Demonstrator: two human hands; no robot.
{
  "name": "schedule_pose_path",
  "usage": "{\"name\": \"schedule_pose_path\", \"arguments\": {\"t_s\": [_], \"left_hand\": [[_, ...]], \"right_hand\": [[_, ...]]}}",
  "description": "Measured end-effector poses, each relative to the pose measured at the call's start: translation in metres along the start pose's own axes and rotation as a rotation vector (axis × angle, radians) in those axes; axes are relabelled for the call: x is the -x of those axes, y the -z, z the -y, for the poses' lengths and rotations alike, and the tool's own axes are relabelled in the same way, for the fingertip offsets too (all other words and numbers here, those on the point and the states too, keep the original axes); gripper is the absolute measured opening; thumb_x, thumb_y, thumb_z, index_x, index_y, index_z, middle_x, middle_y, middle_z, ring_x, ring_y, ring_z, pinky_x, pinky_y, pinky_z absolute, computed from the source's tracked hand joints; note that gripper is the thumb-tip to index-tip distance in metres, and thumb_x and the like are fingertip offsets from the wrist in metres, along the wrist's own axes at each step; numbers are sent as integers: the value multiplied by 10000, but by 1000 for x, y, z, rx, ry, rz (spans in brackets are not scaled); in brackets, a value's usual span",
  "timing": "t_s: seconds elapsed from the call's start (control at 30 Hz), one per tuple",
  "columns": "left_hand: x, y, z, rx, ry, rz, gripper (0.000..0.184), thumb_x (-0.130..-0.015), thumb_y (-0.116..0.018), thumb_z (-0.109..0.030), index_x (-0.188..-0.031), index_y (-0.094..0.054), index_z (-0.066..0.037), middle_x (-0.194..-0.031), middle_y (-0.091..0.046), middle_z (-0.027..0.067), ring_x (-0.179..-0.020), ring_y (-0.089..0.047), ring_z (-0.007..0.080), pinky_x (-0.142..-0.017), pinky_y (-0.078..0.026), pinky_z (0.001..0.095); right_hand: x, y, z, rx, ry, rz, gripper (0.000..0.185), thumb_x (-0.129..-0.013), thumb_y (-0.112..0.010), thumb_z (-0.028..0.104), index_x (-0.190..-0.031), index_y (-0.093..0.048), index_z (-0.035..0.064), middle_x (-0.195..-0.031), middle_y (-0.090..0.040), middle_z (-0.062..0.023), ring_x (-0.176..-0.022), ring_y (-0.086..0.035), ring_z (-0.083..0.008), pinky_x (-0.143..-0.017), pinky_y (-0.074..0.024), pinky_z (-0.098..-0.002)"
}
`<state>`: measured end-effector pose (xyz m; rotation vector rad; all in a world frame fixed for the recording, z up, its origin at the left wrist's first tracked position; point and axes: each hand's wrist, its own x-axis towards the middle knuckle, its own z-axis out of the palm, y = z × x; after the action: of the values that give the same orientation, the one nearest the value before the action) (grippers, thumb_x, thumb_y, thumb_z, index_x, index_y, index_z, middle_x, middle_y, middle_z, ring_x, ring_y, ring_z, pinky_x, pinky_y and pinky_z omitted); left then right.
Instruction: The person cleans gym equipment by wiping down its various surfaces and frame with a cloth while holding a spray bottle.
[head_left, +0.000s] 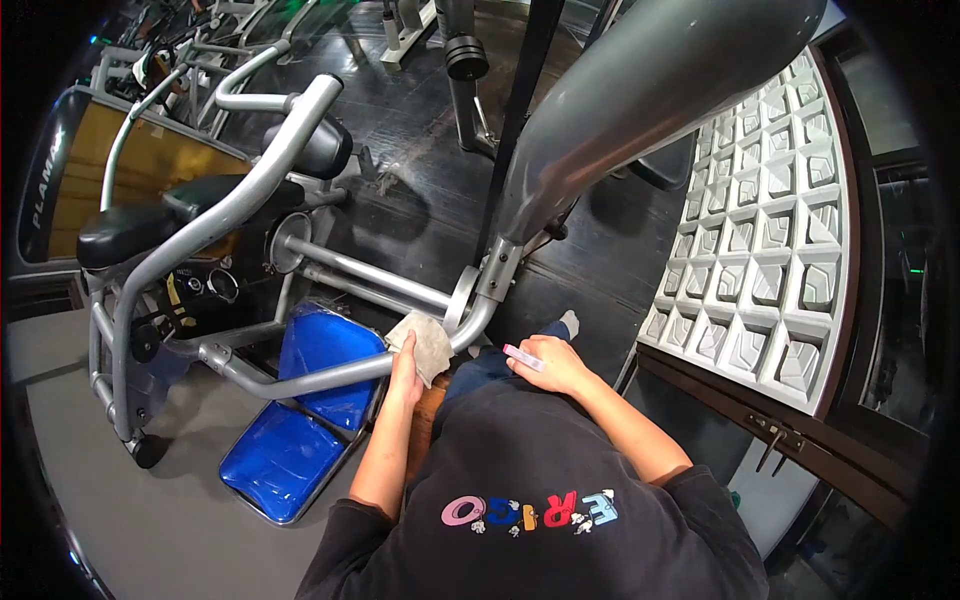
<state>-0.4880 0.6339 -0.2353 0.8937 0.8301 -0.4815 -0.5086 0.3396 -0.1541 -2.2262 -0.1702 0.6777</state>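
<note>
The left hand point(403, 380) is closed on a pale, crumpled cloth point(424, 346), thumb laid along its near edge (the other fingers are mostly hidden, so how firmly they press cannot be told). The cloth lies against the bent grey tube point(320, 382) of an exercise machine, just beyond that hand's fingertips. Near it, on the inner side, the right hand point(556, 366) is curled in front of the body, holding a small white-and-pink object point(524, 358) at the thumb side of its fingers. To the left of the left hand, and partly beneath the tube, is a chair with a blue seat point(283, 455) and a blue back. Farther out on that same side stand the machine's black pads point(126, 236). Ahead of both hands, a bolted joint point(497, 270) links the tube to a thick grey column point(640, 90), which slants away above and to the right of the right hand. Well apart from the right hand, on its outer side, is a white panel point(765, 235) of raised squares. A socked foot point(570, 322) shows just beyond the right hand.
</note>
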Motion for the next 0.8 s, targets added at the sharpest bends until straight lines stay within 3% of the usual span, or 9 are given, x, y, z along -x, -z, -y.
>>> {"name": "schedule_pose_path", "arguments": {"t_s": [0.17,0.33,0.4,0.47,0.53,0.57,0.67,0.7,0.8], "left_hand": [[-9,-2,3,-143,-75,-21,470,-1001,-522,-335,-1373,-471,-52,-1319,-578,120,-1183,-590,279,-971,-505,441],[-34,-32,-2,-755,-332,7,468,-992,-520,-295,-1366,-487,-15,-1321,-575,122,-1222,-544,233,-1044,-398,346],[-55,-59,-8,-759,-274,46,480,-992,-519,-307,-1362,-493,-3,-1349,-558,123,-1244,-522,226,-1067,-363,334],[-95,-82,-4,-880,-518,162,476,-991,-514,-336,-1299,-542,26,-1270,-622,162,-1188,-578,264,-1014,-413,361],[-101,-132,-20,-1222,-428,60,475,-992,-505,-368,-1224,-584,39,-1122,-672,247,-1127,-625,344,-950,-455,389],[-85,-165,-32,-1235,-356,121,443,-984,-501,-300,-1231,-569,62,-1245,-556,333,-1199,-530,450,-993,-434,435],[-164,-166,40,-1117,-842,252,497,-908,-517,-95,-1374,-416,47,-1322,-498,329,-1236,-494,446,-1027,-405,459],[-153,-172,50,-1159,-848,132,556,-861,-538,-29,-1394,-397,38,-1360,-474,309,-1267,-460,444,-1054,-384,463],[-142,-169,59,-1208,-1112,152,587,-839,-572,-31,-1395,-400,42,-1402,-442,293,-1295,-427,446,-1087,-355,470]], "right_hand": [[2,5,-5,8,-23,-50,369,-881,-600,409,-855,-658,45,-888,-638,-169,-877,-643,-379,-779,-512,-474],[8,18,-22,-32,-49,-179,367,-898,-605,411,-844,-646,50,-854,-614,-155,-858,-623,-360,-774,-499,-456],[15,26,-24,-47,-65,-170,357,-904,-607,399,-833,-633,50,-832,-602,-148,-854,-614,-347,-773,-495,-441],[24,31,-31,-5,-13,-226,344,-907,-609,383,-822,-620,49,-823,-599,-146,-833,-615,-348,-760,-498,-443],[36,39,-36,-33,-18,-253,328,-901,-625,360,-809,-608,46,-800,-592,-145,-797,-612,-351,-735,-496,-438],[43,45,-38,-53,-36,-241,319,-896,-633,350,-808,-608,44,-793,-591,-148,-783,-610,-352,-725,-493,-436],[60,56,-48,-59,-63,-239,300,-884,-649,321,-799,-605,37,-783,-591,-159,-754,-602,-352,-698,-483,-435],[67,59,-53,-44,-61,-243,301,-884,-650,320,-794,-603,36,-781,-589,-158,-753,-599,-352,-696,-480,-435],[85,69,-65,-24,-76,-252,289,-889,-648,301,-807,-596,29,-773,-577,-149,-768,-591,-348,-705,-475,-430]]}}
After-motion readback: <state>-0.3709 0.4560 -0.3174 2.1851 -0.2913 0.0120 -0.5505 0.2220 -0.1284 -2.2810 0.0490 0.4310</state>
